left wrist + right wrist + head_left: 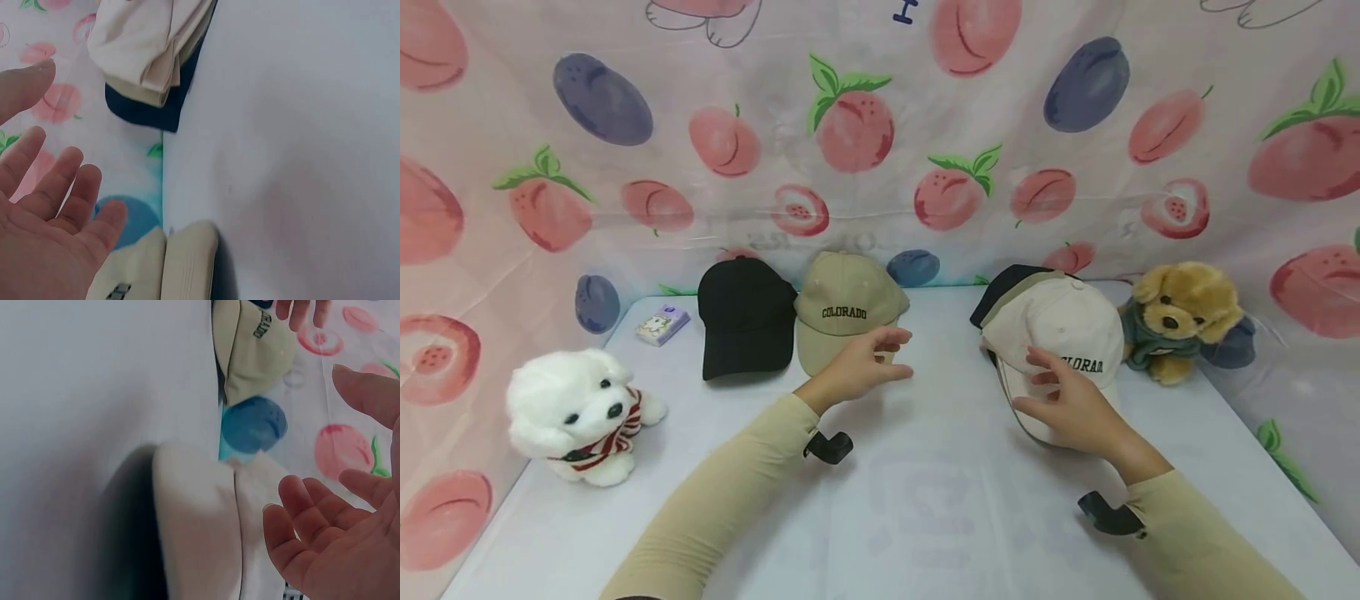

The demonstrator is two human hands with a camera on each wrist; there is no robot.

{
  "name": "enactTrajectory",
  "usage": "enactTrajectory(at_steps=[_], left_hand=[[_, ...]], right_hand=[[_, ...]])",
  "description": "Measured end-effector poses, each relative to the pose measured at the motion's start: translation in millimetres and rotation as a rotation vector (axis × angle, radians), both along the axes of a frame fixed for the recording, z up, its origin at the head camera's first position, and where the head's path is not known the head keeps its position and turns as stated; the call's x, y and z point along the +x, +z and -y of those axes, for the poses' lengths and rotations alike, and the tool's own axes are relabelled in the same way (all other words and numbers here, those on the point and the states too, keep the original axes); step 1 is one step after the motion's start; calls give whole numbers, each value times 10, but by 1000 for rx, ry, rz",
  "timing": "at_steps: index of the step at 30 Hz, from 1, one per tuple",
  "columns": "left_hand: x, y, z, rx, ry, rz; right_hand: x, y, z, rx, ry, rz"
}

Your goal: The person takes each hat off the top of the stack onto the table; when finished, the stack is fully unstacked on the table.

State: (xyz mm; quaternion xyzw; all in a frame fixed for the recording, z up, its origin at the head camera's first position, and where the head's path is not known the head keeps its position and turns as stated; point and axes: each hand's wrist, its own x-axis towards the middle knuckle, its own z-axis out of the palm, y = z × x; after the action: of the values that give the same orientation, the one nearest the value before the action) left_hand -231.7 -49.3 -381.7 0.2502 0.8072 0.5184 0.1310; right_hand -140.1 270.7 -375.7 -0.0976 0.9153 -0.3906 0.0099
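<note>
My left hand (pixel 859 367) hovers in front of a khaki baseball cap (pixel 842 283) lettered COLORADO, its fingers loosely bent with nothing between them. To that cap's left sits a black baseball cap (pixel 745 312). My right hand (pixel 1071 404) is over the front of a cream baseball cap (pixel 1067 308), which lies on top of a stack with a khaki cap and a dark navy cap (pixel 1011 287) beneath. In the right wrist view the right hand's fingers (pixel 315 512) are relaxed and apart, holding nothing. The left wrist view shows the left palm (pixel 44 250) bare.
A white plush dog (pixel 576 417) in a striped scarf sits at the left. Behind it lies a small purple packet (pixel 662 325). A brown plush dog (pixel 1180 321) sits right beside the cap stack. A fruit-print cloth (pixel 865 200) hangs behind the white table (pixel 925 483).
</note>
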Motion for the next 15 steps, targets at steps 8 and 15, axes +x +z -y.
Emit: enactTrajectory(at_steps=[8, 15], left_hand=[[-23, -48, -251, 1, -44, -6], [-52, -77, -428, 5, -59, 9]], right_hand=[[96, -34, -232, -17, -53, 30], [191, -48, -431, 3, -110, 26]])
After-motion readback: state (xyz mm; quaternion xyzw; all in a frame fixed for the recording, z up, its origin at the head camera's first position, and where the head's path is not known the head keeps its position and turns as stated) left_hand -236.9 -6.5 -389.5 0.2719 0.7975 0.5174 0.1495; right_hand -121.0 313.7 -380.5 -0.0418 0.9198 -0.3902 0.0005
